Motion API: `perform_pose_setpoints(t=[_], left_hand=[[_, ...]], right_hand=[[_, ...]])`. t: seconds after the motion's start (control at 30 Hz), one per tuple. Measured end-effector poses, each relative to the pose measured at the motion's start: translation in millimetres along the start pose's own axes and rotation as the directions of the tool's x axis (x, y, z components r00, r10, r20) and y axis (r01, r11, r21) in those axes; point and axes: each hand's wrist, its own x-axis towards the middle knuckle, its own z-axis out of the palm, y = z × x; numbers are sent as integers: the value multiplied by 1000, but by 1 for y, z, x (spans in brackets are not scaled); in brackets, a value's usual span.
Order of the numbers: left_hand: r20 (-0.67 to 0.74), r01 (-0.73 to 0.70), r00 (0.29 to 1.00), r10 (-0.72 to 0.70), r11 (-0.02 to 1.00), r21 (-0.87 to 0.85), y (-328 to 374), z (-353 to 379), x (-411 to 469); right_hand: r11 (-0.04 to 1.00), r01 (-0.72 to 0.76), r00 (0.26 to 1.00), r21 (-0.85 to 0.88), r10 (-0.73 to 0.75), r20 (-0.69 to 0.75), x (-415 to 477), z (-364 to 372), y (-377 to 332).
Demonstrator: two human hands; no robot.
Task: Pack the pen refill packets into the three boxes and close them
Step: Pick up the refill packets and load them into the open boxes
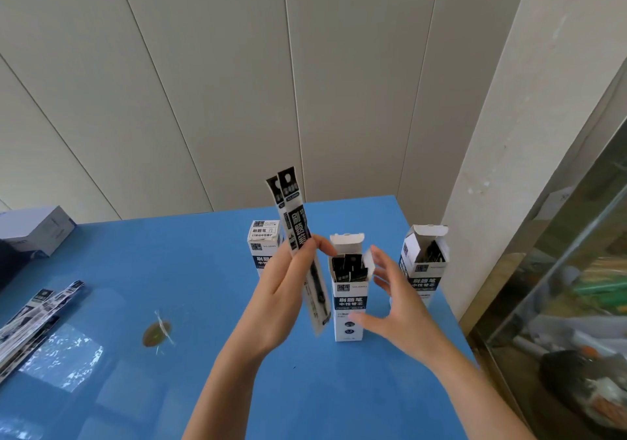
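Three tall white-and-dark boxes stand upright on the blue table. The left box (264,241) is closed. The middle box (349,307) has its top flap up and black packets showing inside. The right box (424,263) is open too, with packets in it. My left hand (281,297) holds two long black-and-white refill packets (298,232) upright, just left of the middle box's opening. My right hand (393,300) is spread beside the middle box's right side, fingers apart, holding nothing.
A pile of loose refill packets (37,317) lies at the table's left edge. A white carton (34,227) sits at the back left. A round brownish mark (156,332) shows on the table (203,270). A glass tank (570,304) borders the right side.
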Motion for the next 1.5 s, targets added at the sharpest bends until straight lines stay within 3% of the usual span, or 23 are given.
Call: perform_pose_setpoints(t=[0.2,0.37,0.57,0.73,1.0,1.2,1.5], left_hand=[[178,-70,982,68,998,6,1,0,9],[186,-159,970,156,987,5,4,-3,16],[174,-223,964,201,968,119,4,-4,23],[195,-359,929,315,894,267,5,-6,31],[295,-320,924,244,915,245,7,-11,40],[352,-239,931,99,893,381,0,-9,50],[372,-187,928,13,881,436,-28,12,53]], right_hand=[[991,-32,998,-132,38,42,13,10,8],[988,-57,997,-141,63,34,18,13,13],[988,-81,995,-133,88,49,19,10,14],[989,-91,994,-115,97,53,19,9,16],[987,-93,993,-130,101,60,20,7,16],[990,-80,994,-119,88,67,21,8,18],[988,-93,992,-123,102,72,23,7,20]])
